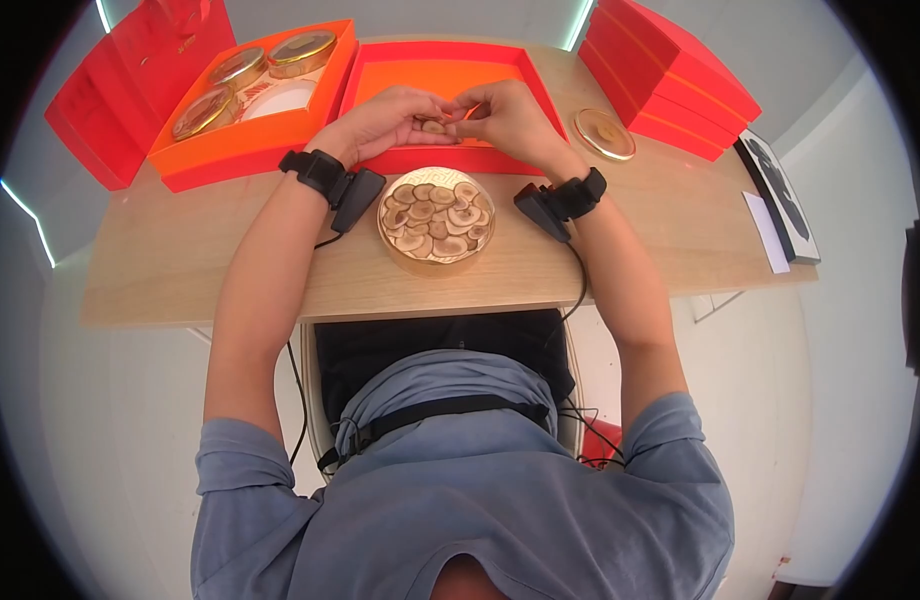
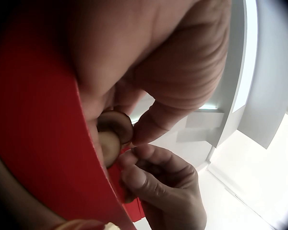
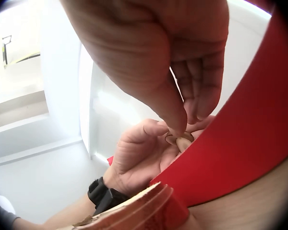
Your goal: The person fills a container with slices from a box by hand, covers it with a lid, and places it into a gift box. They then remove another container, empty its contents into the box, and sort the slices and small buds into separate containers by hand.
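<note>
My left hand [image 1: 388, 122] is cupped over the red box [image 1: 435, 68], holding pale brown round dried slices [image 2: 114, 128] on its curled fingers. At least two overlap there, dark-rimmed. From the right, my right hand [image 1: 512, 118] meets it, thumb and index fingertips right at a slice's edge. The right wrist view shows that thumb on the slices [image 3: 182, 141], with the left palm below. Between the forearms stands a round gold tin [image 1: 430, 266], its top covered with a layer of similar slices [image 1: 436, 218].
An orange box [image 1: 315, 122] at left holds several gold-rimmed round tins, beside a red paper bag [image 1: 160, 75]. A clear gold-rimmed lid [image 1: 604, 135] lies right of the red box. Stacked red boxes [image 1: 665, 85] and a black-and-white flat box [image 1: 778, 195] stand farther right.
</note>
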`<state>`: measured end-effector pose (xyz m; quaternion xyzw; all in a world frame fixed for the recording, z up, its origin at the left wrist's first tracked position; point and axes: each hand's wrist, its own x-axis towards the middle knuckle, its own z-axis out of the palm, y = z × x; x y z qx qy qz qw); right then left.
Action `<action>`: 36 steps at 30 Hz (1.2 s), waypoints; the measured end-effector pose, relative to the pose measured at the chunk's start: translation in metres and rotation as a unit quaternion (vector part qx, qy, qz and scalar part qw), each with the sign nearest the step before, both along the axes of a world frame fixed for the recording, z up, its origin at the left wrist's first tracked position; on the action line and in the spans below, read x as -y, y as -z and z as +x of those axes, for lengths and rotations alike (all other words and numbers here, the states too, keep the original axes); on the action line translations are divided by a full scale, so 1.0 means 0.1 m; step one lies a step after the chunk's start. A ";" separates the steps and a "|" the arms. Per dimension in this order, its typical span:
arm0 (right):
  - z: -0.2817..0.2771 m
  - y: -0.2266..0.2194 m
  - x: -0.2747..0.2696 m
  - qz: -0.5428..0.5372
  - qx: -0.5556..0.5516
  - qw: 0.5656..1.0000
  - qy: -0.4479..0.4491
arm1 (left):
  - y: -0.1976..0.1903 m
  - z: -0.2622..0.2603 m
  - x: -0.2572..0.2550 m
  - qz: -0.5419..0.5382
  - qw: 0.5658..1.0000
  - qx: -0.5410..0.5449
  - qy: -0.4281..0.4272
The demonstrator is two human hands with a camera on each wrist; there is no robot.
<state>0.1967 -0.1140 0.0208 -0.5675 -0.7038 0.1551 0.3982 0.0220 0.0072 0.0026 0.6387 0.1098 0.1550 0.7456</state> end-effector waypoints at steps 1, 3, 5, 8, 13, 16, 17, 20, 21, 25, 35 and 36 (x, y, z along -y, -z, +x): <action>0.01 0.05 -0.04 0.012 -0.007 1.000 -0.009 | 0.00 0.00 0.01 -0.002 1.000 0.002 0.000; 0.02 0.13 -0.11 0.000 -0.024 1.000 -0.017 | -0.01 0.00 0.01 0.008 1.000 -0.003 0.012; 0.01 0.14 -0.13 -0.013 -0.036 0.999 -0.013 | -0.01 0.01 0.01 0.006 1.000 -0.003 0.024; 0.00 0.12 -0.11 -0.028 -0.048 0.998 0.003 | 0.00 0.01 -0.01 -0.008 0.999 0.006 0.035; 0.00 0.08 -0.08 0.002 -0.070 0.997 -0.018 | -0.02 0.02 0.03 -0.003 0.999 0.012 0.043; 0.02 -0.12 0.08 -0.035 -0.049 0.997 0.052 | 0.01 0.03 0.01 -0.006 1.000 0.000 0.018; 0.09 -0.15 0.10 -0.049 -0.054 0.997 0.025 | 0.02 0.03 0.00 0.000 1.000 -0.004 0.011; 0.26 -0.28 0.15 -0.127 -0.050 0.988 -0.076 | 0.04 0.02 -0.03 0.018 1.000 -0.017 -0.009; 0.28 -0.32 0.19 -0.175 -0.036 0.976 -0.121 | 0.04 0.02 -0.03 0.026 0.999 -0.022 -0.012; 0.17 -0.32 0.29 -0.268 -0.028 0.948 -0.170 | 0.03 0.02 -0.02 0.045 0.998 -0.042 -0.015; 0.13 -0.30 0.30 -0.288 0.005 0.940 -0.184 | 0.04 0.02 -0.04 0.049 0.998 -0.037 -0.017; 0.12 -0.30 0.30 -0.288 0.012 0.941 -0.179 | 0.04 0.02 -0.02 0.048 0.998 -0.037 -0.021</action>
